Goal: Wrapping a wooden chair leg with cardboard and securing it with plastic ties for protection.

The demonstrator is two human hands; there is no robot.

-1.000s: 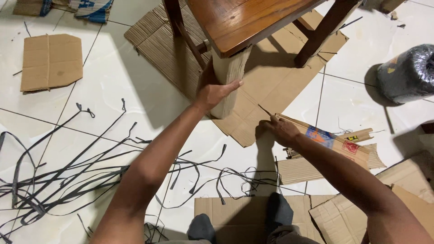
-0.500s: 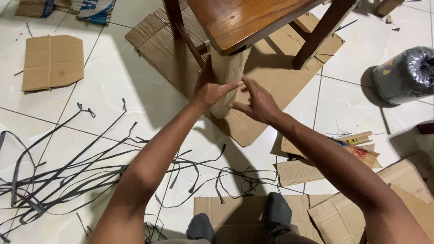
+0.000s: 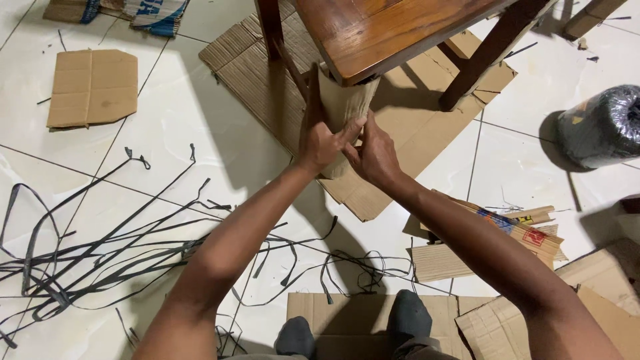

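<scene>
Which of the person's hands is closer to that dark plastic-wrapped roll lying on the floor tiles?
The right hand. It grips the cardboard-wrapped table leg on the side facing the roll, while the left hand holds the leg's far side. Neither touches the roll.

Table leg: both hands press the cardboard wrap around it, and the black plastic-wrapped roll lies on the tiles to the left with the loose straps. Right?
Not quite. In the head view both the left hand and right hand do press the cardboard wrap around the table leg, but the black roll lies on the tiles to the right. Only the straps lie to the left.
</scene>
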